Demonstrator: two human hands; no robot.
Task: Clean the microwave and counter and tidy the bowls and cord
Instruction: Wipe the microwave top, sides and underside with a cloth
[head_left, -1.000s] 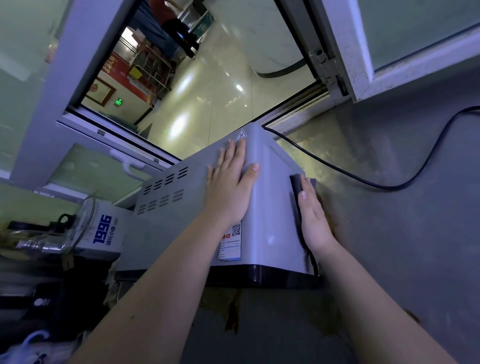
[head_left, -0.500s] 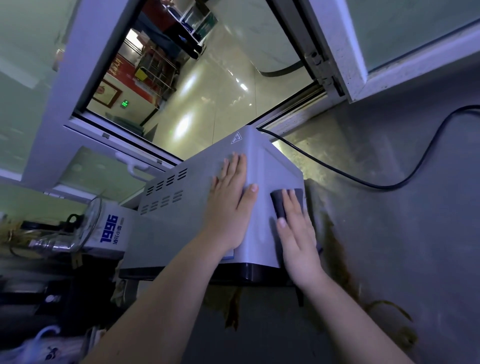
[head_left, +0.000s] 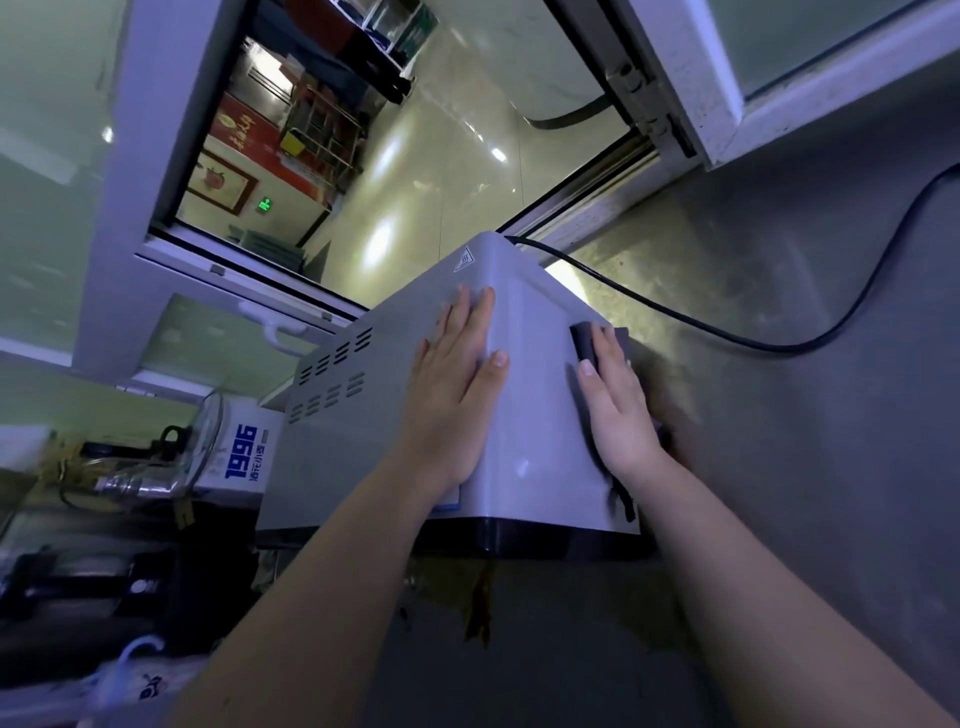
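While the left hand (head_left: 457, 395) lies flat on the microwave (head_left: 535, 426) top, the right hand (head_left: 618, 415) presses a dark cloth (head_left: 584, 340) against its side, fingers straight. The microwave stands on the surface (head_left: 805, 493), cord (head_left: 789, 347) trailing alongside.

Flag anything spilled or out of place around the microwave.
A brown stain streaks the counter just in front of the microwave, and more brownish marks show beside its right side. The black cord trails loose across the counter.
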